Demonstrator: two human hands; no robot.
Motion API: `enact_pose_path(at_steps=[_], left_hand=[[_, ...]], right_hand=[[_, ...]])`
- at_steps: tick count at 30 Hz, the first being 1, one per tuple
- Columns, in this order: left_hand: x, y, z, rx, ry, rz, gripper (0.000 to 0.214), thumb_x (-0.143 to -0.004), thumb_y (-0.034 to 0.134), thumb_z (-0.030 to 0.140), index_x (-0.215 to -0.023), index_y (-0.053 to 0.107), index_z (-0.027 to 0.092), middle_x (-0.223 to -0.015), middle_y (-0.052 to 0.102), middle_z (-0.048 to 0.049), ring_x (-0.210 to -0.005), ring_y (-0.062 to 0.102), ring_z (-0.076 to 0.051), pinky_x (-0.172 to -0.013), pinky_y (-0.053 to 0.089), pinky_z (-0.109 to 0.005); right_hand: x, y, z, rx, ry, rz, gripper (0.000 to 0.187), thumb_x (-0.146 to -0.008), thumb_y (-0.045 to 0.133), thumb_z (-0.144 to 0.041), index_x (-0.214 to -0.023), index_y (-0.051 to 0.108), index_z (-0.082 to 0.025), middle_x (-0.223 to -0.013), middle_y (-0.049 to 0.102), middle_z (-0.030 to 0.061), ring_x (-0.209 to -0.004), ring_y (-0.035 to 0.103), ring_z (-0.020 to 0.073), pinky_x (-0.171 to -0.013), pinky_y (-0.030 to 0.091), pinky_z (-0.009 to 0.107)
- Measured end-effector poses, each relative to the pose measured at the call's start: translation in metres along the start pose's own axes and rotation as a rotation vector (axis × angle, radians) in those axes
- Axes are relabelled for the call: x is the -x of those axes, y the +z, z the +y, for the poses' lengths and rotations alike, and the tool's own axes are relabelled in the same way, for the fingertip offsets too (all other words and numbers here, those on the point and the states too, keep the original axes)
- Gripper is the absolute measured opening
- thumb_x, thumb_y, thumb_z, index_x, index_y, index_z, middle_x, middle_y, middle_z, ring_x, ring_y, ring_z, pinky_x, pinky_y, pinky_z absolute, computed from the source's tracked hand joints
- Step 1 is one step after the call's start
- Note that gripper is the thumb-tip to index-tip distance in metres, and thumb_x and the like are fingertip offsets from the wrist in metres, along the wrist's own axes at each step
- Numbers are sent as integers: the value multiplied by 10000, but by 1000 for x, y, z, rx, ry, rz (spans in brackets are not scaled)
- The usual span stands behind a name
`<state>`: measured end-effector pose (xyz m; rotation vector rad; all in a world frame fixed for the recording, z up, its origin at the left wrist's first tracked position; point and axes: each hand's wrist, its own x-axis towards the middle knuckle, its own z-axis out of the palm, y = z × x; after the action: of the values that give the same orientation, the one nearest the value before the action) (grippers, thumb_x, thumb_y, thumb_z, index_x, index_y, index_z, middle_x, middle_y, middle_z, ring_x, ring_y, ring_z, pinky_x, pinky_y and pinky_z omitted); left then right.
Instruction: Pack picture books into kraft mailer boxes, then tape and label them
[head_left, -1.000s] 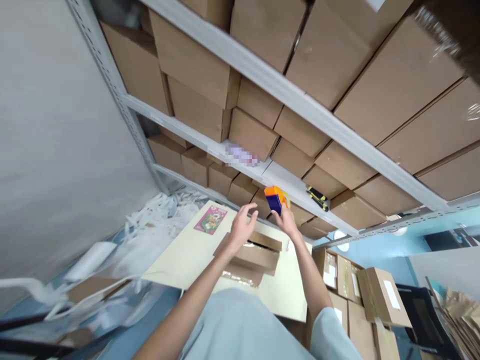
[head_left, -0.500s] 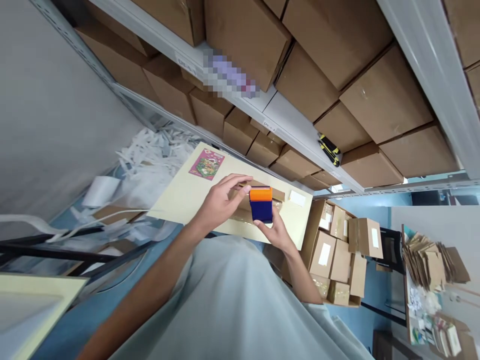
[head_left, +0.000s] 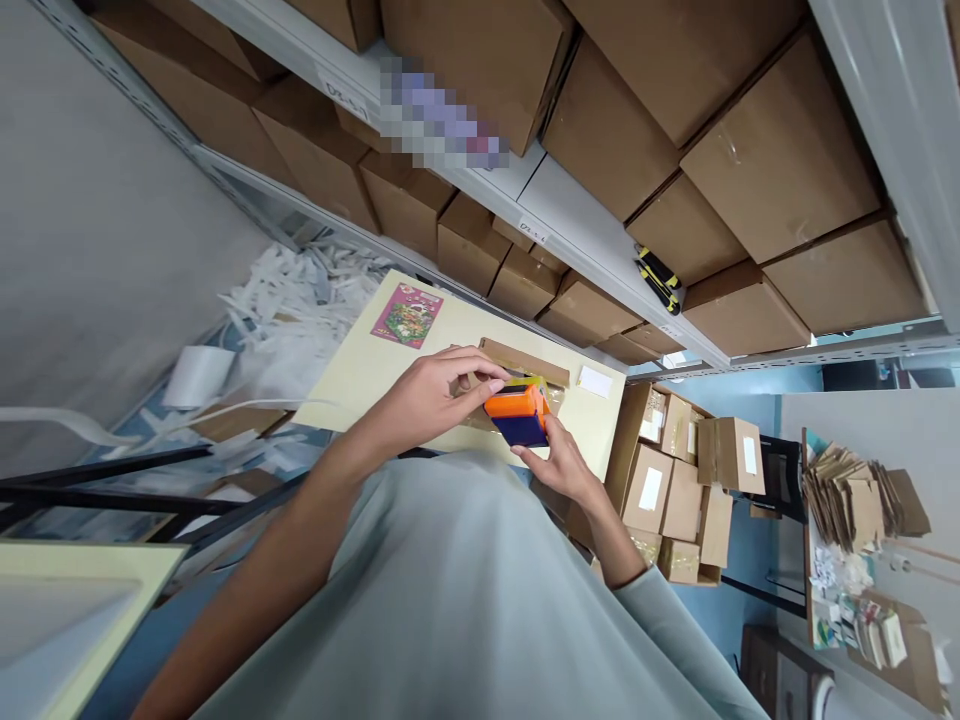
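My right hand [head_left: 568, 460] grips an orange and dark blue tape dispenser [head_left: 517, 415] from its right side, thumb low and fingers behind. A yellowish band shows along its top. At the dispenser's upper left edge, my left hand [head_left: 442, 395] has thumb and forefinger close together; whatever is between those tips is too small to tell. Under and behind the dispenser lies a brown cardboard box [head_left: 525, 362] with shiny tape on it, partly hidden by my hands. It rests on a pale yellow table [head_left: 352, 370].
A pink printed booklet [head_left: 409, 315] and a white label [head_left: 595, 381] lie on the table. Shelves of cartons [head_left: 592, 130] rise behind, with a yellow-black cutter [head_left: 658, 280] on one ledge. At right stands a large box of parcels [head_left: 667, 490]; white scraps [head_left: 292, 310] are heaped at left.
The tape dispenser has tilted, so its yellowish top now shows. My left hand has shifted slightly along its edge, and the view has moved a little.
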<state>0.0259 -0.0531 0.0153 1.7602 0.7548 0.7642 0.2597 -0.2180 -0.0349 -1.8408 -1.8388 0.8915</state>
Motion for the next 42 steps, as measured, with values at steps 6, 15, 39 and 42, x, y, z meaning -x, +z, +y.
enact_pose_path(at_steps=[6, 15, 39, 42], left_hand=[[6, 2, -3, -97, -72, 25, 427, -1015, 613, 565, -1230, 819, 259, -1249, 778, -96, -1108, 725, -269, -1028, 610, -395], [13, 7, -1, -61, -123, -32, 334, -992, 646, 553, -953, 806, 263, -962, 784, -42, -893, 706, -206, -853, 604, -316], [33, 24, -91, 191, -641, 431, 348, -805, 830, 555, -907, 793, 225, -875, 794, -49, -824, 742, -243, -837, 650, -379], [19, 19, -113, 343, -686, 478, 316, -774, 879, 478, -872, 772, 197, -893, 786, -59, -889, 761, -257, -904, 680, -417]], right_hand=[[7, -3, -2, 35, -33, -19, 356, -1071, 695, -528, -1222, 611, -217, -1134, 704, 135, -1059, 666, 306, -931, 602, 447], [7, -9, 4, 23, -50, -72, 358, -1042, 704, -497, -1250, 625, -217, -1192, 719, 161, -1170, 665, 342, -1016, 589, 496], [-30, -94, 11, 11, 335, -578, 535, -987, 658, -751, -979, 709, -219, -807, 752, 29, -707, 670, 206, -656, 458, 294], [-60, -118, 14, 7, 342, -598, 585, -951, 676, -774, -1025, 721, -196, -863, 757, 40, -753, 679, 203, -671, 469, 287]])
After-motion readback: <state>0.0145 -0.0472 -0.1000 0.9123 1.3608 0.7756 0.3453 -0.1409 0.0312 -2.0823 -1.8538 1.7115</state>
